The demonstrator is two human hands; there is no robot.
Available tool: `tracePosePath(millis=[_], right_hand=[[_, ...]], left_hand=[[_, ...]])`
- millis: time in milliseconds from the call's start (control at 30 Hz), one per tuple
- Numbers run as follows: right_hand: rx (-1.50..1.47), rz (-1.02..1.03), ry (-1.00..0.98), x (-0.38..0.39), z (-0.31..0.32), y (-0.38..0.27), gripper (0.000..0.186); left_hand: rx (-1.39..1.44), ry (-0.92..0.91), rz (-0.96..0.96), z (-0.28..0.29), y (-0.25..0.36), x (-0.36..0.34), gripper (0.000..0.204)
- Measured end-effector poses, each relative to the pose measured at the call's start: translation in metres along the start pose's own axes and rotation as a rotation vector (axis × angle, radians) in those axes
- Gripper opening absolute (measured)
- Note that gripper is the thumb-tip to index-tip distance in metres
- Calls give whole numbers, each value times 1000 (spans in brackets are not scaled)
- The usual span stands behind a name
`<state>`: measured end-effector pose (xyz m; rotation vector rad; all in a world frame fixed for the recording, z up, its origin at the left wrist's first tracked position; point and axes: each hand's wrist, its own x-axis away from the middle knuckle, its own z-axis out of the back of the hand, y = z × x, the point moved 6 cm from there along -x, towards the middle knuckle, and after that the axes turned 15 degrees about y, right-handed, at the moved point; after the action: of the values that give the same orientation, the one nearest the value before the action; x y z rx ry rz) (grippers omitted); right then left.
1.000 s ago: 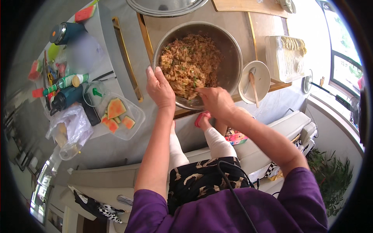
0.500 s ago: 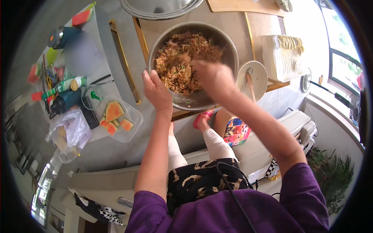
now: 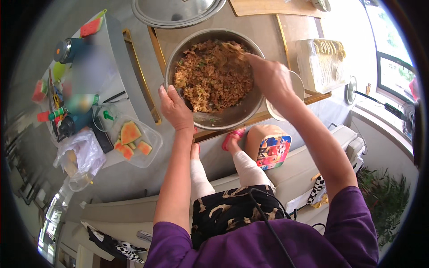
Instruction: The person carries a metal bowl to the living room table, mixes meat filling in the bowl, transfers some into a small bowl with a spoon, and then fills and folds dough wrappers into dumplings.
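Observation:
A large steel bowl [image 3: 212,123] on the table holds a minced reddish-brown mixture [image 3: 208,80] flecked with green. My left hand [image 3: 175,108] grips the bowl's left rim, thumb and fingers around the edge. My right hand [image 3: 272,78] reaches over the upper right of the bowl, fingers curled on something blurred in the mixture that I cannot make out. Just right of the bowl, beneath my right arm, a cream bowl [image 3: 298,83] is partly hidden. A clear container [image 3: 315,67] farther right holds rows of pale folded pieces, like dumplings.
A metal lid [image 3: 176,11] and wooden board [image 3: 261,6] lie beyond the bowl. The left table holds flasks [image 3: 69,50], bottles, a plastic bag [image 3: 80,152] and watermelon pieces [image 3: 131,133] in a tub. A patterned stool [image 3: 268,147] and pale sofa [image 3: 295,169] are below.
My right hand has swept from the lower right of the bowl up to its upper right. My left hand stays on the rim. The camera view has shifted slightly, uncovering more of the stool.

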<state>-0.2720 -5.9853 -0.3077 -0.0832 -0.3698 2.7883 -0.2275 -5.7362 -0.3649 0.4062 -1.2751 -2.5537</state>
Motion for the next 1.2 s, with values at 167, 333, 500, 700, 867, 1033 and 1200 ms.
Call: tracePosePath(millis=[167,333,500,700,867,1033,1200], right_hand=[[-79,115,-74,48,-34,-57,42],[-264,14,-162,96,-14,-78,39],[-214,54,-272,69,-54,-62,22],[-67,-44,57,15,1,-13,14],[51,-71,-169,55,0,-9,10],[62,-7,-267,81,-22,-20,7],[-92,-13,-85,87,0,-21,23]], left_hand=[[-6,18,-10,3,-10,-4,42],[-62,-41,90,2,-16,-3,49],[-29,-37,15,-4,-6,0,47],[-34,-78,51,1,-7,-4,48],[-36,-59,7,2,-19,-5,49],[-52,-72,83,-4,-18,2,56],[50,-35,-10,1,-18,-6,43]])
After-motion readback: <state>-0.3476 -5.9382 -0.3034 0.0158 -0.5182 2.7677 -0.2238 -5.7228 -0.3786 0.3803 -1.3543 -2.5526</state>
